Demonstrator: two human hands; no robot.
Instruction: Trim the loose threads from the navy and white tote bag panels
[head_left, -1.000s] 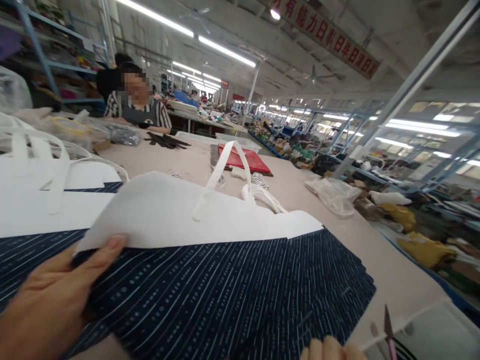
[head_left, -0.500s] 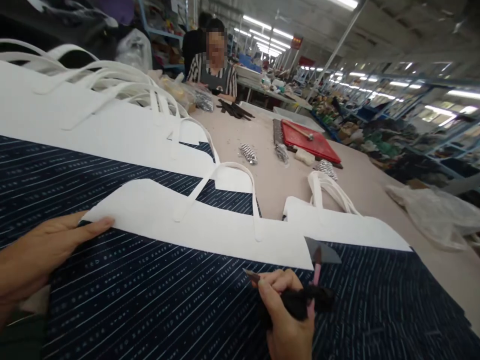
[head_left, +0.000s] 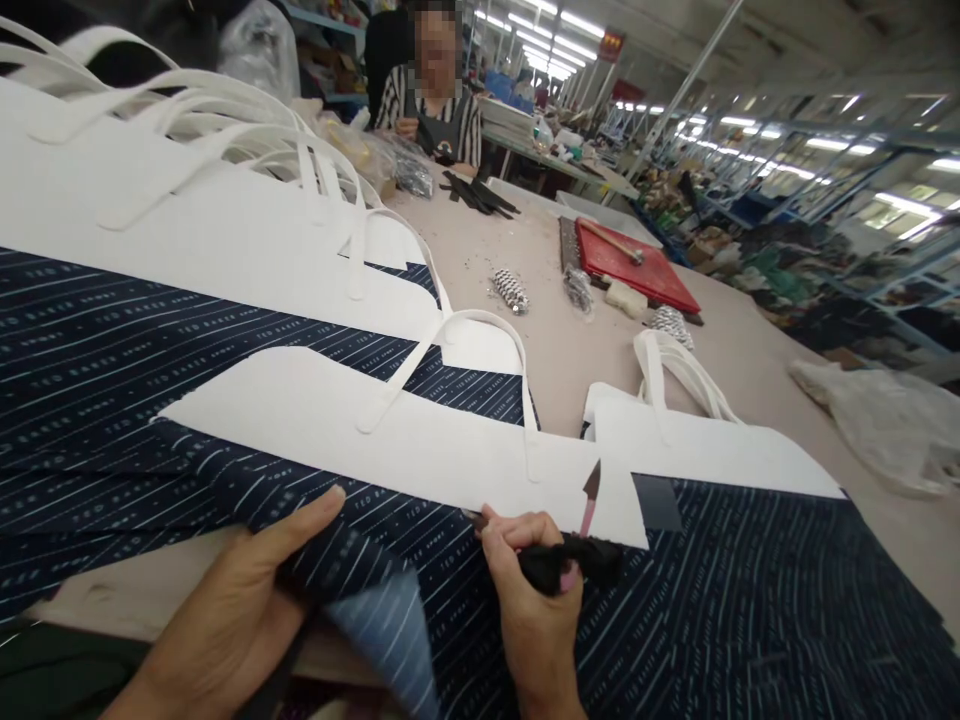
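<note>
A navy striped fabric panel with a white top band and a looped white strap lies before me. My left hand grips the panel's near edge, thumb on top, and the fabric folds over beside it, showing a lighter blue underside. Close to the band's lower edge, my right hand is closed round a black-handled tool; its tip is mostly hidden at the fingertips. A pink tool with a dark pointed blade also sticks up from this hand, over the band.
More white-banded panels with straps lie at the left, another stack at the right. Beyond are a red board with a hammer, braided cord bundles and plastic bags. A person sits across the table.
My left hand has moved right and nearer along the panel, folding its edge. My right hand has shifted slightly left and up. The view has tilted down a little.
</note>
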